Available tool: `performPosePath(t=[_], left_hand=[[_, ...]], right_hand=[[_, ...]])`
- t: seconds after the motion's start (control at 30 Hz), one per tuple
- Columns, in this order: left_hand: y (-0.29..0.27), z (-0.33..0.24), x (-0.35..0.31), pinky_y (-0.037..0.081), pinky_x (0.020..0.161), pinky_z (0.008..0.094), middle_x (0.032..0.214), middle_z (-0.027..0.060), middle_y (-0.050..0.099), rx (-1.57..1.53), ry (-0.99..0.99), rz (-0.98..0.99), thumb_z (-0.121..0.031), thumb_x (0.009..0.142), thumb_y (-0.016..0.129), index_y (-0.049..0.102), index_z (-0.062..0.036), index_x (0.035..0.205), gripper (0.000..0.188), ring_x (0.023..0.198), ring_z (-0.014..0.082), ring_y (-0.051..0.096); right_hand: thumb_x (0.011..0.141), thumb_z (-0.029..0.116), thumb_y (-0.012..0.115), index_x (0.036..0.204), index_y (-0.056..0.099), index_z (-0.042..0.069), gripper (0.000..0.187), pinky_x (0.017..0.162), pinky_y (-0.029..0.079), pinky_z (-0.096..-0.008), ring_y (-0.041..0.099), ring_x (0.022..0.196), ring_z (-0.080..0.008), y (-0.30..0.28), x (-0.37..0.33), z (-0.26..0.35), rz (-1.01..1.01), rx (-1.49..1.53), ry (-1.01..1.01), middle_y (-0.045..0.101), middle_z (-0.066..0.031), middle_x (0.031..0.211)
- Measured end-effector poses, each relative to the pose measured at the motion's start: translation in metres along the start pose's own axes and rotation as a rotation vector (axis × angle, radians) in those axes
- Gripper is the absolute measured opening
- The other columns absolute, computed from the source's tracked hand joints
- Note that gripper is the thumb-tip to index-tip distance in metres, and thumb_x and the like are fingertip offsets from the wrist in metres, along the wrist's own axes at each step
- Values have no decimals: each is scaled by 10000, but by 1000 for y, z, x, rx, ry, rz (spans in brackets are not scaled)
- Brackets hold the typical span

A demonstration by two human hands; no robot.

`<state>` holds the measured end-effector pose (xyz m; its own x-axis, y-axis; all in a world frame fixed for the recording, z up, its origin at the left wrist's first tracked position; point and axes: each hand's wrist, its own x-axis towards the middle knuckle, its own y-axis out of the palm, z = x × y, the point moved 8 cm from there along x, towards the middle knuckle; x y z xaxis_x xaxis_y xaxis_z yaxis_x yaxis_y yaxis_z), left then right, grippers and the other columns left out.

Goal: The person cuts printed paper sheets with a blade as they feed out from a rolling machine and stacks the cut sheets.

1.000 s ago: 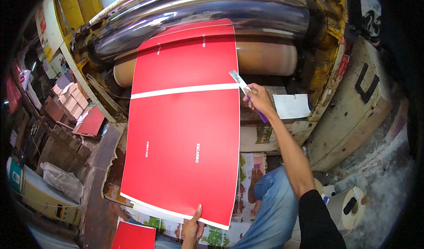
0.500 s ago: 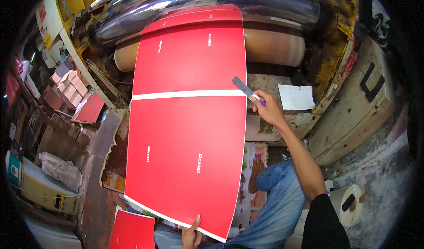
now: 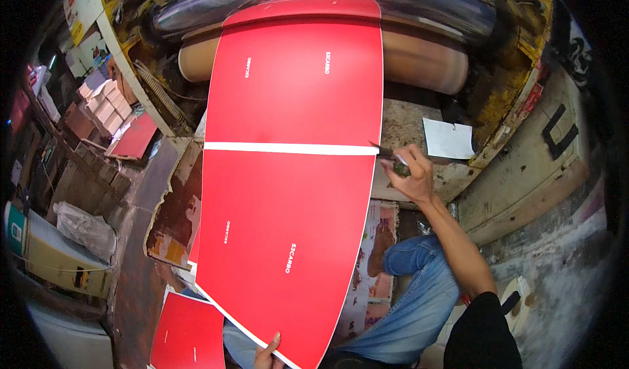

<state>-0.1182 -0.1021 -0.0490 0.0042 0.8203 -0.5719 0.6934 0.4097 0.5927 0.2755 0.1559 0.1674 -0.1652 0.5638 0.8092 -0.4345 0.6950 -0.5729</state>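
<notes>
A long red printed sheet (image 3: 295,94) with small white lettering comes down from the rollers, and a white band (image 3: 288,149) crosses it. My left hand (image 3: 267,356) grips the sheet's white bottom edge, thumb on top; its other fingers are mostly hidden beneath. At the right end of the band, my right hand (image 3: 414,178) is closed around a knife (image 3: 385,152), its dark blade pointing left at the sheet's edge. Whether the blade touches the sheet I cannot tell. Part of the knife's handle is covered by my fingers.
A shiny metal roller (image 3: 452,9) and a brown roller (image 3: 426,61) span the yellow machine frame. A white paper piece (image 3: 448,138) lies on the ledge at right. Another red sheet (image 3: 187,333) rests at lower left, near my jeans-clad legs. A grey cabinet (image 3: 524,153) stands right.
My right hand has moved down and right, turning the knife from broadside to nearly edge-on at the sheet's edge. My left hand and the sheet's lower end have shifted left. The view has shifted slightly.
</notes>
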Motion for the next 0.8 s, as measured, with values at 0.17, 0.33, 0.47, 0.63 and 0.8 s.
performPosePath(t=[0.17, 0.33, 0.47, 0.63, 0.8], left_hand=[[-13, -4, -10, 437, 1026, 495, 1328, 193, 483, -21, 46, 29, -4, 881, 587, 263, -27, 1423, 632, 1240, 334, 485], [-53, 1, -13, 583, 772, 380, 1133, 194, 592, 199, 102, -58, -27, 891, 599, 279, -23, 1396, 598, 968, 267, 647], [-80, -14, -11, 303, 247, 237, 654, 67, 613, 525, -87, -143, -157, 874, 689, 314, -32, 1354, 622, 308, 104, 442], [-145, -46, -33, 289, 239, 246, 808, 76, 645, 749, -21, -157, -114, 892, 654, 328, -82, 1383, 590, 299, 104, 424], [-186, -44, -29, 372, 636, 323, 1129, 65, 523, 485, 18, -274, -69, 877, 655, 308, -87, 1399, 627, 818, 159, 470]], right_hand=[[739, 47, 705, 1204, 577, 100, 485, 635, 568, -333, 657, 856, -257, 20, 16, 16, 23, -118, -189, 606, -93, 1101], [584, -18, 687, 1171, 638, 148, 612, 685, 569, -366, 673, 900, -263, 65, 14, -2, 382, 85, -218, 654, -74, 1157], [550, -49, 649, 1040, 707, 105, 517, 709, 568, -362, 686, 835, -286, 76, 20, 14, 445, 225, -134, 705, -98, 1005], [587, -50, 634, 1000, 720, 76, 441, 783, 559, -346, 692, 879, -287, 68, 23, -2, 432, 374, -20, 706, -127, 983], [659, -24, 634, 959, 732, 58, 326, 796, 555, -359, 694, 875, -286, 64, 25, 11, 453, 332, 5, 708, -135, 936]])
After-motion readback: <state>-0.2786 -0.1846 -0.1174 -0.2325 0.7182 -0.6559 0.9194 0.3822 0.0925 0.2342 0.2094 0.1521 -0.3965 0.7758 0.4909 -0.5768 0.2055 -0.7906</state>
